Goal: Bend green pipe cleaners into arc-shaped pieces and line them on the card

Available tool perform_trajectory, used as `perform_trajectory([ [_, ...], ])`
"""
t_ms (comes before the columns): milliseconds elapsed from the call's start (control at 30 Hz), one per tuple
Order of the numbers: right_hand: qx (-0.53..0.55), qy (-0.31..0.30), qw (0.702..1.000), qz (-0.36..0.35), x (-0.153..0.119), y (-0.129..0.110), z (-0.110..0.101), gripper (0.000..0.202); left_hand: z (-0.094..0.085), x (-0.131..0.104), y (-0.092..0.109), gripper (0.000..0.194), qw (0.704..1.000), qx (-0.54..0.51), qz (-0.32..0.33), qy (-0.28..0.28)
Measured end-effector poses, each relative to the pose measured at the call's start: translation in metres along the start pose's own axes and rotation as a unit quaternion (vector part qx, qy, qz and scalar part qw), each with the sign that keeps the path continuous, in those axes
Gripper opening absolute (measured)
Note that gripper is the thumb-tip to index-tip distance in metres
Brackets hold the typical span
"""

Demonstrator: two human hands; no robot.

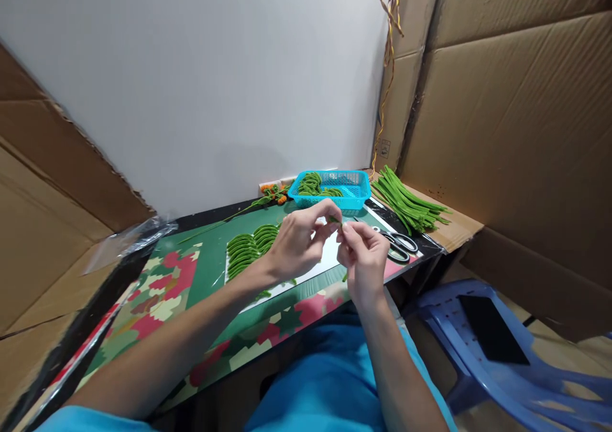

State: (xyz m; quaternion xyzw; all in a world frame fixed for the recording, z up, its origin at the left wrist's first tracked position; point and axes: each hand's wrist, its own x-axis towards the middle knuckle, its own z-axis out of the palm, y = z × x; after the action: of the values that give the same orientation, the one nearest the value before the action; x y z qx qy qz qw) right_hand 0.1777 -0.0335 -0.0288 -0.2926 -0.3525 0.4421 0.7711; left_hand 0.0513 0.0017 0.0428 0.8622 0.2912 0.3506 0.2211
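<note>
My left hand [302, 239] and my right hand [364, 253] meet over a white sheet [329, 253], fingertips pinched on a small green fuzzy piece [335, 220] between them. Most of that piece is hidden by the fingers. Left of my hands, curved green fuzzy pieces [241, 251] lie in rows on the sheet. Behind my hands stands a blue basket [354, 197] with more curved green pieces [310, 184] in its left part. Scissors [399, 247] with dark handles lie just right of my right hand.
A bundle of long green stems [406, 202] rests at the table's right end. An orange-flowered stem [275, 193] lies at the back. Clear plastic [143, 237] is at the left. A blue plastic chair [459, 317] stands at the right; cardboard walls flank the table [205, 279].
</note>
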Motion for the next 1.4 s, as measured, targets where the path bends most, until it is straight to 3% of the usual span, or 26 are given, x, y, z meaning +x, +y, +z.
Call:
perform_trajectory([
  [133, 0.121, -0.11, 0.971, 0.176, 0.005, -0.01, -0.002, 0.029, -0.001, -0.004, -0.009, 0.014, 0.972, 0.193, 0.121, 0.053],
  [200, 0.109, -0.122, 0.971, 0.173, 0.005, -0.013, -0.003, 0.029, -0.001, -0.004, -0.01, 0.014, 0.969, 0.196, 0.13, 0.071],
  [267, 0.025, -0.085, 0.993, 0.08, 0.003, -0.012, -0.004, 0.029, -0.002, -0.002, -0.008, 0.012, 0.983, 0.145, 0.093, 0.062],
  [333, -0.125, -0.037, 0.989, -0.069, 0.001, -0.009, -0.006, 0.025, -0.005, 0.001, -0.005, 0.009, 0.997, 0.068, 0.034, 0.035],
  [467, -0.356, -0.026, 0.884, -0.303, 0.003, -0.003, -0.016, 0.016, -0.015, 0.009, 0.001, 0.021, 0.997, -0.054, -0.045, -0.014],
  [600, -0.409, -0.038, 0.826, -0.386, 0.007, 0.002, -0.028, 0.016, -0.019, 0.012, 0.004, 0.028, 0.987, -0.121, -0.087, -0.066],
  [733, -0.412, -0.035, 0.819, -0.397, 0.006, 0.006, -0.028, 0.014, -0.015, 0.009, 0.004, 0.022, 0.985, -0.128, -0.092, -0.07],
  [767, -0.4, -0.029, 0.833, -0.38, 0.005, 0.006, -0.026, 0.015, -0.014, 0.008, 0.004, 0.018, 0.987, -0.118, -0.087, -0.066],
  [833, -0.332, -0.017, 0.893, -0.302, 0.002, 0.006, -0.019, 0.017, -0.011, 0.006, 0.003, 0.009, 0.993, -0.08, -0.069, -0.045],
  [900, -0.191, -0.02, 0.967, -0.166, 0.001, 0.002, -0.012, 0.023, -0.007, 0.004, 0.002, 0.004, 0.999, -0.027, -0.031, -0.012],
  [933, -0.105, -0.033, 0.99, -0.086, 0.001, 0.0, -0.01, 0.026, -0.006, 0.003, 0.002, 0.006, 1.0, 0.002, -0.007, 0.006],
  [967, -0.022, -0.055, 0.998, -0.005, 0.002, -0.003, -0.009, 0.029, -0.005, 0.003, 0.002, 0.009, 0.999, 0.027, 0.019, 0.02],
  [1033, 0.093, -0.113, 0.98, 0.131, 0.005, -0.011, -0.01, 0.032, -0.002, 0.001, 0.002, 0.014, 0.996, 0.057, 0.066, 0.033],
  [1133, 0.137, -0.15, 0.956, 0.211, 0.009, -0.019, -0.014, 0.033, -0.001, 0.001, 0.003, 0.013, 0.994, 0.051, 0.089, 0.029],
  [1200, 0.102, -0.131, 0.972, 0.166, 0.008, -0.02, -0.016, 0.032, -0.002, 0.002, 0.004, 0.007, 0.997, 0.024, 0.064, 0.023],
  [1300, -0.034, -0.072, 0.997, -0.004, 0.002, -0.016, -0.016, 0.027, -0.004, 0.004, 0.004, 0.009, 0.999, -0.05, -0.018, 0.01],
  [1367, -0.164, -0.035, 0.975, -0.144, -0.001, -0.014, -0.016, 0.019, -0.006, 0.005, 0.004, 0.018, 0.991, -0.113, -0.068, -0.007],
  [1400, -0.232, -0.024, 0.949, -0.213, -0.002, -0.012, -0.018, 0.014, -0.006, 0.006, 0.003, 0.022, 0.986, -0.141, -0.084, -0.015],
])
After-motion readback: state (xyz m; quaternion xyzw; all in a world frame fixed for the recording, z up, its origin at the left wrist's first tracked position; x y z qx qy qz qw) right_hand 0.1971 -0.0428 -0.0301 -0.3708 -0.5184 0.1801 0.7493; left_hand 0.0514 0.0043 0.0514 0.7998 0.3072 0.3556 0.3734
